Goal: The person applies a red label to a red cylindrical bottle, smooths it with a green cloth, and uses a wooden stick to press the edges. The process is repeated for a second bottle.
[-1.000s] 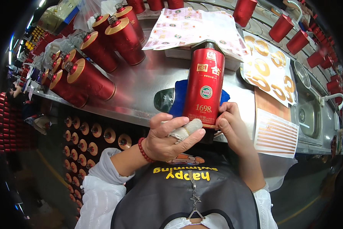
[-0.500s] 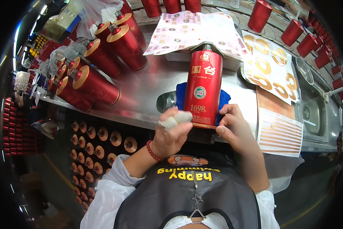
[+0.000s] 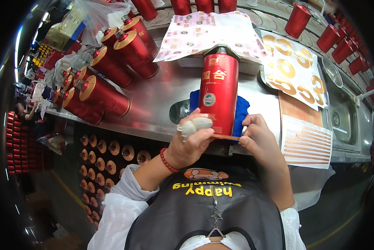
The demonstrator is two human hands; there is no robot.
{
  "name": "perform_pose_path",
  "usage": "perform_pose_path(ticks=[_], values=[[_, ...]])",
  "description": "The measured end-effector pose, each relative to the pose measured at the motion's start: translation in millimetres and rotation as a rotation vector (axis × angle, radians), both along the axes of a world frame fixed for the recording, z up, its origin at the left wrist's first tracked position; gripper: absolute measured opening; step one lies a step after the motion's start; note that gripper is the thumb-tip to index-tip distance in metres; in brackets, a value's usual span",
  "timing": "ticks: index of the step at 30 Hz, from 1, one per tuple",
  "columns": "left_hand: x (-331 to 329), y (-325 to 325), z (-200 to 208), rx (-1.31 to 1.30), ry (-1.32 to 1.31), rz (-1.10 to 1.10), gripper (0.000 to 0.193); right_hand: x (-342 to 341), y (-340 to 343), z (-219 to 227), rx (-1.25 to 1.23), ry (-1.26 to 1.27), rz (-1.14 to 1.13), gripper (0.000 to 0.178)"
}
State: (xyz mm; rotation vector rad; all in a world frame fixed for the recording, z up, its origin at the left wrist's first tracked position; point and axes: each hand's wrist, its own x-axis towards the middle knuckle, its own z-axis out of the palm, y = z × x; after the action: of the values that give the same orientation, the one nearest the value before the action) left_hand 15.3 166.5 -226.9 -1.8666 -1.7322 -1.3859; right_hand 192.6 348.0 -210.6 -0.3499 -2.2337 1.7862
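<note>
A red bottle (image 3: 221,93) with gold and white print lies on the bench, its base toward me and its neck in a dark rest (image 3: 233,52). My left hand (image 3: 191,135), with pale covers on its fingers, is closed on the lower left side of the bottle. Along the bottle's base edge runs a narrow gold strip (image 3: 225,137). Its right end reaches my right hand (image 3: 257,135), where thumb and fingers pinch it. Under the bottle shows a blue cloth (image 3: 242,110).
Several red bottles (image 3: 105,96) stand at the left. A patterned label sheet (image 3: 212,31), a sheet of gold rings (image 3: 289,68) and a sheet of gold strips (image 3: 307,141) lie around the bottle. A sink (image 3: 343,121) is at the right; more bottles (image 3: 298,18) stand farther back.
The bottle has rolled leftward, so its print sits farther left. My left hand has come onto its lower side. The right hand stays near the base, and the gold strip shows more plainly.
</note>
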Motion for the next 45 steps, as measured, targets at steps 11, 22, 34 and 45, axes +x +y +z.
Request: perform_pose_path(ticks=[11, 22, 34, 45], values=[[-9, -9, 3, -0.042, 0.318, -0.111, 0.029, 11, 6, -3, -0.038, 0.005, -0.056, 0.022], [-19, 11, 18, 0.003, 0.616, -0.175, 0.026, 16, 8, -3, -0.02, -0.013, -0.054, 0.021], [-17, 5, 10, 0.02, 0.618, -0.054, 0.023, 14, 8, 3, -0.102, -0.067, -0.05, 0.02], [-17, -6, 3, -0.072, 0.553, -0.023, 0.024, 14, 7, 4, -0.07, -0.06, -0.035, 0.021]])
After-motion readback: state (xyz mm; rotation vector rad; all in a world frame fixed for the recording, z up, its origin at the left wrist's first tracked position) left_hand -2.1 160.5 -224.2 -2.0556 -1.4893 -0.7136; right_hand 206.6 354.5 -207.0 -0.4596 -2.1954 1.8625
